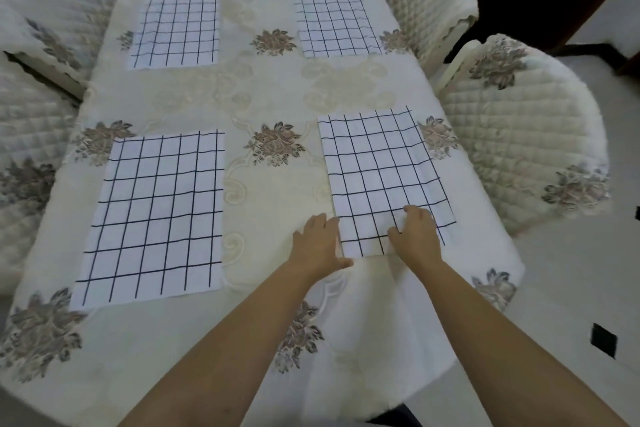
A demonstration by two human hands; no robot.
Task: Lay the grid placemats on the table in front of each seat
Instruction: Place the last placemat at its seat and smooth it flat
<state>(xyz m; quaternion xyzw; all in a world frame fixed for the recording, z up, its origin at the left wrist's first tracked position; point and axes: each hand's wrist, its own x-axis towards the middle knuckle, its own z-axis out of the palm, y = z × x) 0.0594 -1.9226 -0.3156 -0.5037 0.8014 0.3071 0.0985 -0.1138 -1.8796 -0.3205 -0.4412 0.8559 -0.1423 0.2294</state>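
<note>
You see 4 grid mats lying flat on the floral tablecloth (270,87): the far-left placemat (175,31), far-right placemat (337,24), near-left placemat (156,218) and near-right placemat (377,166). Your right hand (415,236) rests on the near-right placemat, close to its near edge. Your left hand (318,243) lies flat on the cloth just beside that mat's left edge, thumb at its near corner. Quilted chairs (519,135) flank both sides.

The right hand (417,236) hides part of the near-right placemat (381,166) along its near edge. The near-left chair (27,149) is blurred and runs off the left edge. The left forearm (225,340) and right forearm (485,340) are cut off at the bottom.
</note>
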